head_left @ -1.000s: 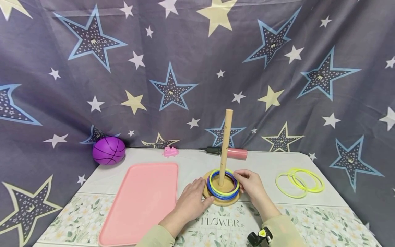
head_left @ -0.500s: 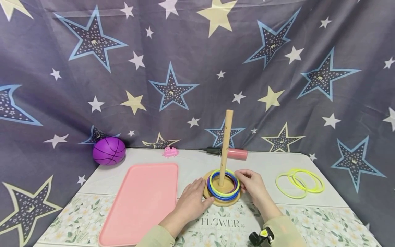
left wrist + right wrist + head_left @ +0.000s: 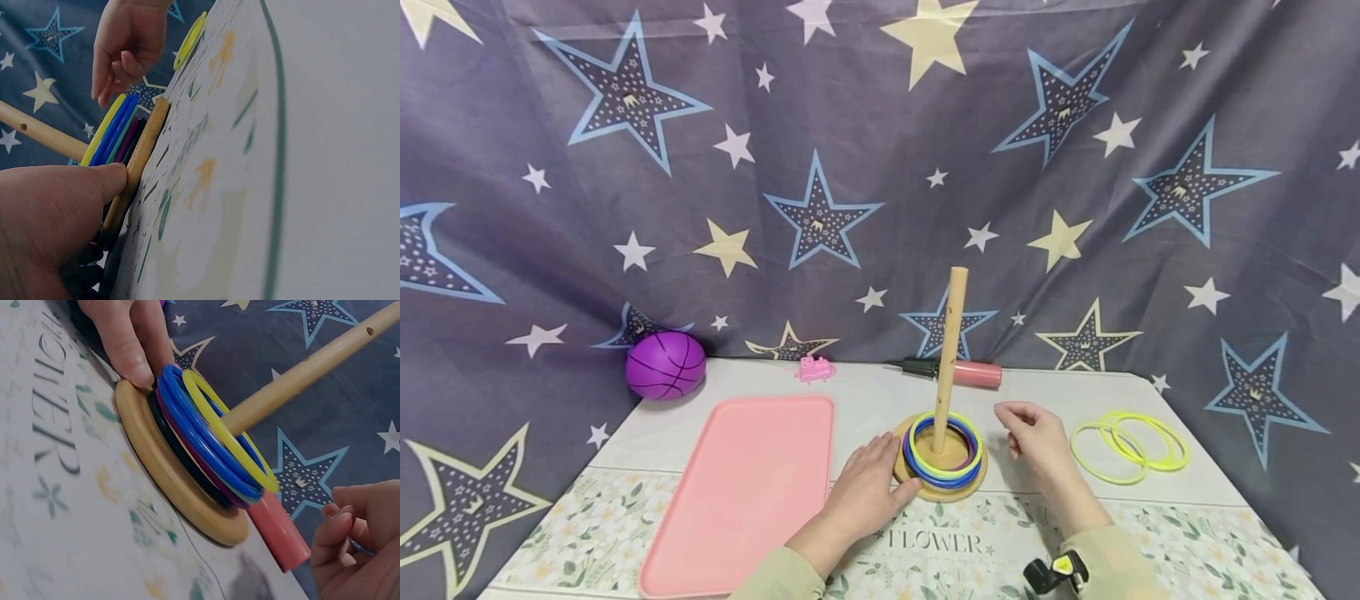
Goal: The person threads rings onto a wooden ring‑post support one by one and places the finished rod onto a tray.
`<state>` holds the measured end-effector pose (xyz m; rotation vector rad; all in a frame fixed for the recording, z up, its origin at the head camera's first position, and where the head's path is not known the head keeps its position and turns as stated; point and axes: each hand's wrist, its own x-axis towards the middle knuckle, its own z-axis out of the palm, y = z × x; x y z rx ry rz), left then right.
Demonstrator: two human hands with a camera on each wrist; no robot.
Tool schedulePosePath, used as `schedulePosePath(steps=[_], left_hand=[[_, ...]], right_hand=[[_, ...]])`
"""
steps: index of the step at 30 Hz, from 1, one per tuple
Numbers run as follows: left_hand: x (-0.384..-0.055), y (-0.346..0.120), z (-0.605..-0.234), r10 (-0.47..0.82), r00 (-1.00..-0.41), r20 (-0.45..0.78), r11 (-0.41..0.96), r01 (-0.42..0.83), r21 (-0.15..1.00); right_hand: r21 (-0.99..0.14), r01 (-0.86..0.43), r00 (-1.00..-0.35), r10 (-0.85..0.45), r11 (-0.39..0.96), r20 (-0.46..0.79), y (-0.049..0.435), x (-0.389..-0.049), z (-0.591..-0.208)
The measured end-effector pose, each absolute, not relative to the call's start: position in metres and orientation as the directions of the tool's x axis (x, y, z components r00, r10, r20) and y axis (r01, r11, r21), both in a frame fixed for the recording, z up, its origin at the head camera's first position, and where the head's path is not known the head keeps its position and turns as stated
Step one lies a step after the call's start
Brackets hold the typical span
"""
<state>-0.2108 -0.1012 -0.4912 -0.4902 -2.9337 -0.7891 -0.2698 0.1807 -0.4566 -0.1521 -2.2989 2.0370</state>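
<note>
My left hand [image 3: 865, 487] holds the left edge of the round wooden base [image 3: 140, 437] of a ring-toss stand, its thumb at the front near the rings. An upright wooden peg [image 3: 951, 358] rises from this base. Stacked around the peg lie several rings: a yellow ring [image 3: 265, 475] on top, blue rings [image 3: 228, 467] beneath, then purple and black ones lower down. Off to the right of the stand, my right hand [image 3: 1037, 437] hovers over the table, fingers loosely curled, with nothing in it. Several loose yellow rings [image 3: 1108, 480] overlap on the table farther right.
A pink tray [image 3: 745, 483] lies left of the stand. Along the back edge are a purple ball [image 3: 665, 367], a small pink toy [image 3: 815, 369] and a red and black hand pump [image 3: 977, 374]. A star-printed curtain [image 3: 850, 125] hangs behind the table.
My right hand has come away from the stacked rings and moved right, leaving the yellow ring on the peg. My left hand stays at the base.
</note>
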Motion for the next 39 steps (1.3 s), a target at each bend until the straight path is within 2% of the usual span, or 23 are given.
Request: schedulePosePath(steps=[28, 39], left_hand=[[-0.216, -0.102, -0.495, 0.294, -0.945, 0.143, 0.832, 0.327, 0.448], [-0.215, -0.103, -0.499, 0.299, -0.941, 0.159, 0.814, 0.338, 0.473]], right_hand=[[-0.928, 0.058, -0.979, 0.203, 0.369, 0.020, 0.279, -0.245, -0.459], [-0.919, 0.110, -0.935, 0.353, 0.379, 0.033, 0.319, -0.240, -0.472]])
